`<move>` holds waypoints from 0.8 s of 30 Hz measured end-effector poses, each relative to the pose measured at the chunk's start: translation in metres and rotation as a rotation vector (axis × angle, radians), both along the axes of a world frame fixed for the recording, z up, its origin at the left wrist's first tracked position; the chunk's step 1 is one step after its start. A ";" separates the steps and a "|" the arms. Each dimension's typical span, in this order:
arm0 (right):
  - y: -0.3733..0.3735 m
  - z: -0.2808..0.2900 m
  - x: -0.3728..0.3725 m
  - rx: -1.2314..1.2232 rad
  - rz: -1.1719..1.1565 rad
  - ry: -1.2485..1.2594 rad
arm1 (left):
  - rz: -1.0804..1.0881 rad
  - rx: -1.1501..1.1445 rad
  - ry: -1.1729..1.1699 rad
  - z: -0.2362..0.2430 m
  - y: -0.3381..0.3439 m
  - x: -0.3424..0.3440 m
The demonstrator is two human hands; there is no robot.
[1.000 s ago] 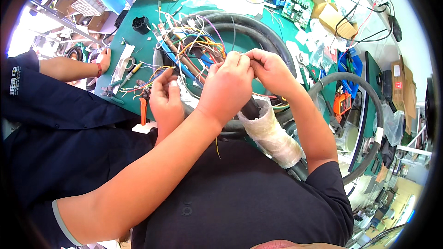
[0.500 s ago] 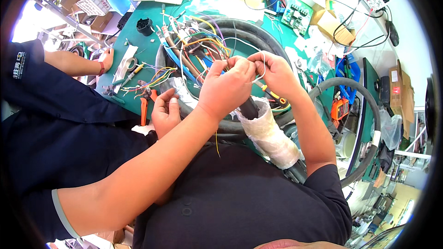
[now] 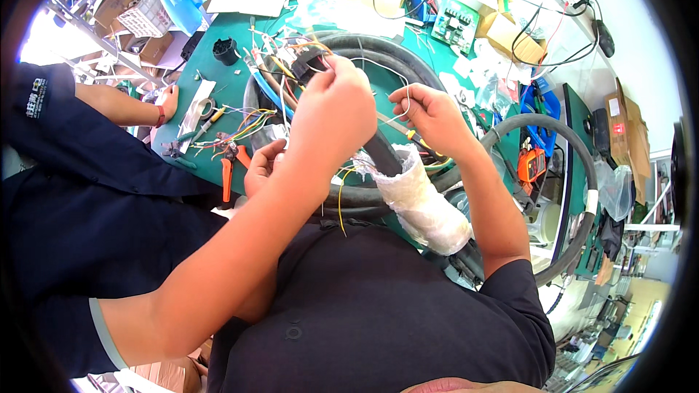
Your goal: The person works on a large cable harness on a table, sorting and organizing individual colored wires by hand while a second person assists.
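Over green bench, left hand (image 3: pixel 331 105) pinching black connector (image 3: pixel 314 65), right hand (image 3: pixel 429 113) gripping white wire (image 3: pixel 405 105)

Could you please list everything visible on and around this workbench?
Hose: one, black, coiled on the bench.
Wrapped hose end: one, whitish, below the hands.
Wires: many, mixed colours, left of the coil.
White wire: one, looped between the hands.
Pliers: one, orange handles, bench's near edge.
Circuit board: one, green, far side.
Bench mat: one, green.
Co-worker's hand: one, left edge.
Left hand: at a dark connector.
Right hand: pinching the white wire.
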State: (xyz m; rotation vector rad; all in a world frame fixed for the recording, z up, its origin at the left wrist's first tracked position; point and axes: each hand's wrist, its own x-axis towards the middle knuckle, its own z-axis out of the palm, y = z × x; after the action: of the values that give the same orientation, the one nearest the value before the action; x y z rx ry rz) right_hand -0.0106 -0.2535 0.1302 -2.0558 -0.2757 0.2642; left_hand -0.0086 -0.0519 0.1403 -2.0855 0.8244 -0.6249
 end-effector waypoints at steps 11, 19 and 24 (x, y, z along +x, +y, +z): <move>0.039 0.007 -0.002 0.035 0.222 -0.076 | -0.019 -0.354 0.318 0.051 0.018 -0.010; 0.056 -0.030 0.017 0.379 0.166 -0.178 | -0.299 0.057 -0.365 0.053 0.021 -0.034; 0.056 0.011 0.000 0.274 0.227 -0.023 | -0.615 0.483 -0.564 0.042 0.022 -0.047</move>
State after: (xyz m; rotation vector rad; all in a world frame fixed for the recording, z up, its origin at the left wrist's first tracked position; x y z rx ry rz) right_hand -0.0105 -0.1976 0.1409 -1.7583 -0.5323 0.3226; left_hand -0.0561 -0.0299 0.1820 -1.1185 1.1357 -1.1398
